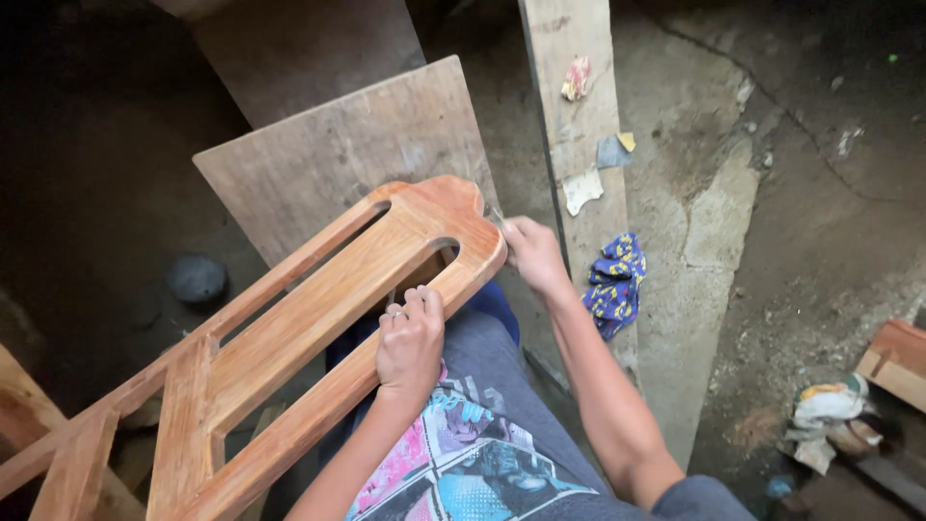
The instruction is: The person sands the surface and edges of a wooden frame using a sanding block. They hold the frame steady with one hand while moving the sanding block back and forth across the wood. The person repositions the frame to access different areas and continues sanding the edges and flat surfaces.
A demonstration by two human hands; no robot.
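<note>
Our left hand [410, 338] grips the frame [318, 309] rail; right hand [532, 253] closed on a small tool at its top end. Finish looks mostly on, top edge left.

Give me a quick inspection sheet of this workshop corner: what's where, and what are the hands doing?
Surface: bare plywood board leaning on a dirt floor.
Job's things: reddish wooden chair frame resting across the lap.
Clutter: blue patterned rag; paper scraps on an upright plank; crumpled rags at right.
Hands: left hand grips the frame's rail; right hand at the frame's rounded end, pinching something small and blurred.
Cables: nothing seen.
Surroundings: dim; dark round object on the floor.
</note>
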